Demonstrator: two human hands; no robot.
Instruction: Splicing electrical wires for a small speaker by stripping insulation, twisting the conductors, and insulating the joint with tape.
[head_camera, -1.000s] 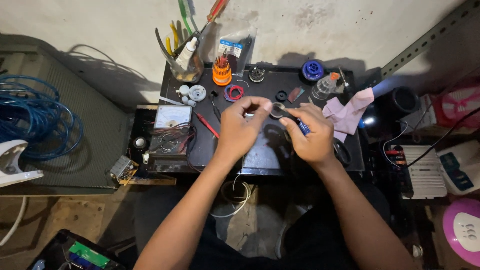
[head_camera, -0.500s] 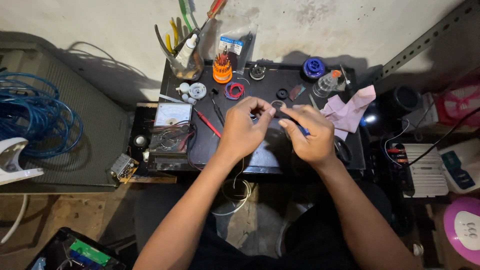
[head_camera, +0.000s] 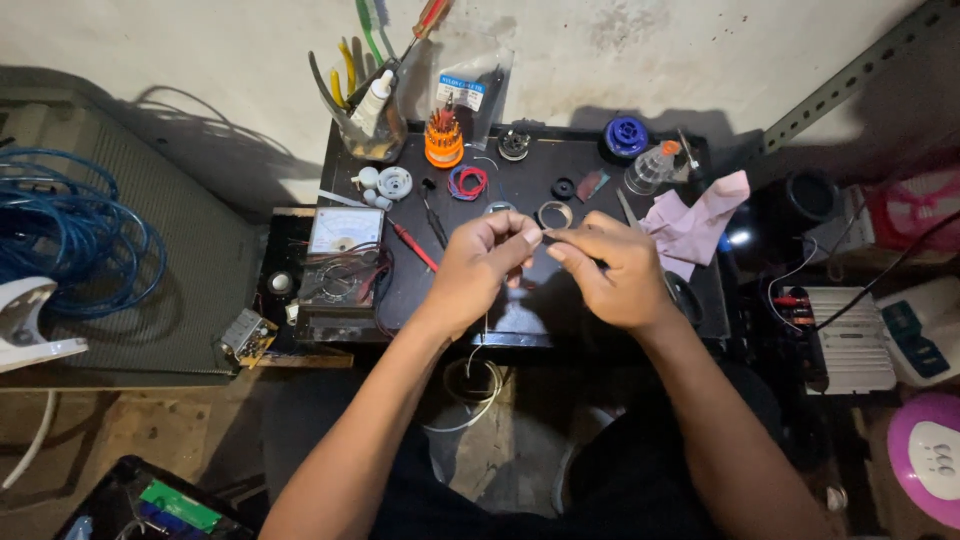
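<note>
Your left hand (head_camera: 487, 262) and right hand (head_camera: 612, 268) meet at the centre of the frame, above the black counter (head_camera: 520, 195). The fingers of your left hand are curled nearly closed, thumb and forefinger pinched together at their tips. The fingers of your right hand (head_camera: 562, 240) are likewise drawn in, thumb and forefinger pressed close, their tips just beside those of the left. A thin wire (head_camera: 484, 335) hangs down from the pinch toward a loose coil at the lower centre of the frame; what exactly sits between the fingertips is too small to tell.

Just beyond your hands, on the counter, lies a metal ring (head_camera: 555, 214). Further up sit a red and blue wire loop (head_camera: 467, 182), an orange screwdriver-bit holder (head_camera: 443, 140) and a blue spool (head_camera: 626, 136). An analogue multimeter (head_camera: 345, 232) rests at the counter's left edge, and a pink cloth (head_camera: 697, 222) lies to the right of your right hand.
</note>
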